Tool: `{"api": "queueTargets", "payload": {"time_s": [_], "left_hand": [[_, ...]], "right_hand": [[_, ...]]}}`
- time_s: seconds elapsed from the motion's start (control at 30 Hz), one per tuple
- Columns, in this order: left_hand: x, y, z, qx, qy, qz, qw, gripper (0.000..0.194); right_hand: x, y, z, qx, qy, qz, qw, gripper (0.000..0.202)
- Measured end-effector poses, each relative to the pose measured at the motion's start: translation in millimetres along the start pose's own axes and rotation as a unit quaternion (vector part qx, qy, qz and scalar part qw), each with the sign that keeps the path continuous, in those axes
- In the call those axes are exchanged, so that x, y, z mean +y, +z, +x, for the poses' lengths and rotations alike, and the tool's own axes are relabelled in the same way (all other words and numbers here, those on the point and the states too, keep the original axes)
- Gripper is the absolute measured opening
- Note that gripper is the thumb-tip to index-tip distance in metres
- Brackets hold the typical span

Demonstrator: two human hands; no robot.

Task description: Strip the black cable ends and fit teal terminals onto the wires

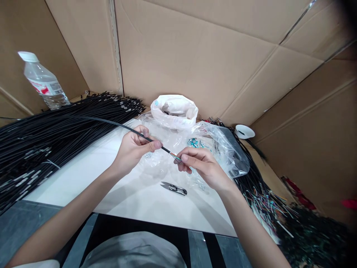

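A black cable [122, 125] runs in from the left, and my left hand [136, 147] is closed around it near its stripped end. Thin coloured wires [173, 155], orange, green and pale, come out of the black sheath. My right hand [199, 162] pinches these wires between thumb and fingertips, just right of the sheath's end. The wire tips are hidden by the fingers. Below the hands, a pair of thread snips [174, 188] lies on the white table [134, 199].
Bundled black cables [55, 137] fill the left side, beside a water bottle [46, 83]. A white bag [174, 111] stands behind clear plastic with small teal pieces [195, 143]. More cables with bare coloured wires [264, 204] lie right, near a small white bowl [244, 131]. Cardboard walls [195, 56] surround the table.
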State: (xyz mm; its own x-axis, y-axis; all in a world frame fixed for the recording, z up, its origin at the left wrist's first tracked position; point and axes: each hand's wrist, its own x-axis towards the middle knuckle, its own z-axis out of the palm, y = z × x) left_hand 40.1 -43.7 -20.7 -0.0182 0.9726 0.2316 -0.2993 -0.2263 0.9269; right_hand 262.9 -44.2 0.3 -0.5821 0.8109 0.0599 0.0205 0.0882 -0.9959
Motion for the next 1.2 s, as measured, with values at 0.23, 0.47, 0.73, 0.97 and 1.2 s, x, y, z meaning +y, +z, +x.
{"api": "queueTargets", "payload": {"time_s": [0.23,0.47,0.73,0.97,1.2], "left_hand": [[2,2.0,0,0.009,-0.016,-0.023,1.000,0.052],[1,1.2,-2,0.009,-0.031,-0.033,0.999,0.054],[2,3.8,-3,0.010,-0.052,-0.056,0.997,0.055],[2,4.8,-4,0.029,-0.050,-0.064,0.996,0.052],[2,5.9,-5,0.041,-0.056,-0.073,0.995,0.054]], "right_hand": [[12,5,-2,0.007,-0.024,0.085,0.996,0.027],[23,9,-2,0.037,-0.054,0.093,0.993,0.026],[31,14,0,0.048,-0.078,0.109,0.990,0.026],[31,38,-5,0.195,-0.185,-0.065,0.961,0.006],[43,56,-1,0.355,-0.423,-0.274,0.787,0.033]]}}
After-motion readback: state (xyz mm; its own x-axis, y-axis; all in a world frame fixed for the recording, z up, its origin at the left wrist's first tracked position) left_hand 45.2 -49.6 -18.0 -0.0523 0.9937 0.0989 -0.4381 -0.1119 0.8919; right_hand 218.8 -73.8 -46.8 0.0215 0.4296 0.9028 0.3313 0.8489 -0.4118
